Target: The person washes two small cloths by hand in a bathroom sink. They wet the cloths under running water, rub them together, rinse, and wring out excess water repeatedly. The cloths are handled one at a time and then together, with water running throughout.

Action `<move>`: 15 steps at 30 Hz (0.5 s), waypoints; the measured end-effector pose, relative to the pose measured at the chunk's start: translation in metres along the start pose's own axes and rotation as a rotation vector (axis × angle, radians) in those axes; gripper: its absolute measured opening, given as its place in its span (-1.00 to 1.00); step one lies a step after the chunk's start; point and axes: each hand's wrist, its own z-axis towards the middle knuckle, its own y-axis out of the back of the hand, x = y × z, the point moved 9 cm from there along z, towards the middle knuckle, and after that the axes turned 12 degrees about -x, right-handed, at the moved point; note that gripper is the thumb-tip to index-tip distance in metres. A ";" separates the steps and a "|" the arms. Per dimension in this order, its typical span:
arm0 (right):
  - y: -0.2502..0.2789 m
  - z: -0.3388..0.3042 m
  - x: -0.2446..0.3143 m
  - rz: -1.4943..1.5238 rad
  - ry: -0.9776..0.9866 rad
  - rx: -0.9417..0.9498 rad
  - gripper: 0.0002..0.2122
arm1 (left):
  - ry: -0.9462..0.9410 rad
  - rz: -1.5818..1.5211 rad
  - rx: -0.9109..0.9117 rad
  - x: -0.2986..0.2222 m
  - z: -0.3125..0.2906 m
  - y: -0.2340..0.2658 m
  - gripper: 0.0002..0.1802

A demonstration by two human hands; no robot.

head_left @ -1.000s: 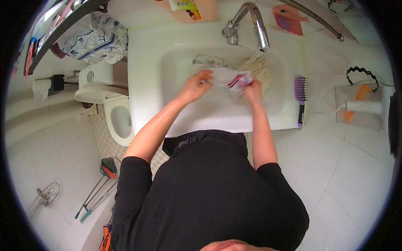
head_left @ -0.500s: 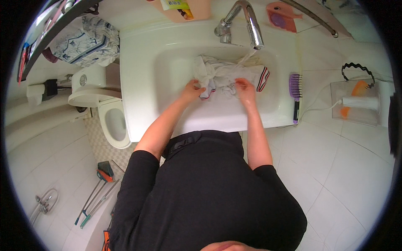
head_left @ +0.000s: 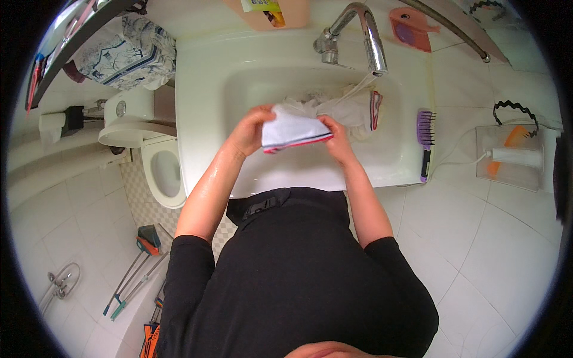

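Washbasin (head_left: pixel 203 125) in the head view contains white fabric (head_left: pixel 355 113) with a striped end, under a thin stream from the chrome gooseneck faucet (head_left: pixel 375 53). Over the basin, a white cloth (head_left: pixel 292 127) edged in navy and red stretches between the hands: the left hand (head_left: pixel 248 131) grips its left side, the right hand (head_left: pixel 338 142) pinches its right corner. Whether cloth and fabric join, I cannot tell. Behind, a peach-coloured holder (head_left: pixel 258 21) contains a green-and-white packet (head_left: pixel 261 5).

To our right we see a purple-and-black plastic hairbrush (head_left: pixel 425 132) and, farther right, a wavy black headband (head_left: pixel 517 104); to our left, a white ceramic toilet (head_left: pixel 165 173) and a grey-and-orange dustpan (head_left: pixel 148 236).
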 end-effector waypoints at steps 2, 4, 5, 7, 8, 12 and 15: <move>-0.007 -0.011 0.026 0.320 -0.195 0.002 -0.79 | -0.069 -0.232 -0.098 -0.015 0.004 0.014 -0.61; -0.019 -0.019 0.040 0.519 -0.319 0.014 -0.78 | -0.150 -0.281 -0.092 -0.027 0.009 0.011 -0.56; -0.021 -0.017 0.038 0.566 -0.323 0.003 -0.78 | -0.196 -0.211 -0.087 -0.032 0.010 0.006 -0.55; -0.026 -0.010 0.024 0.659 -0.332 -0.016 -0.76 | -0.237 -0.064 -0.114 -0.027 0.015 0.008 -0.55; -0.028 -0.004 0.014 0.692 -0.337 -0.039 -0.75 | -0.231 0.012 -0.150 -0.011 0.023 0.023 -0.56; -0.030 0.001 0.007 0.711 -0.438 -0.074 -0.70 | -0.218 0.573 -0.340 0.000 0.012 0.026 -0.62; -0.021 0.010 0.009 0.617 -0.359 -0.163 -0.69 | -0.256 0.629 -0.436 0.003 0.014 0.036 -0.68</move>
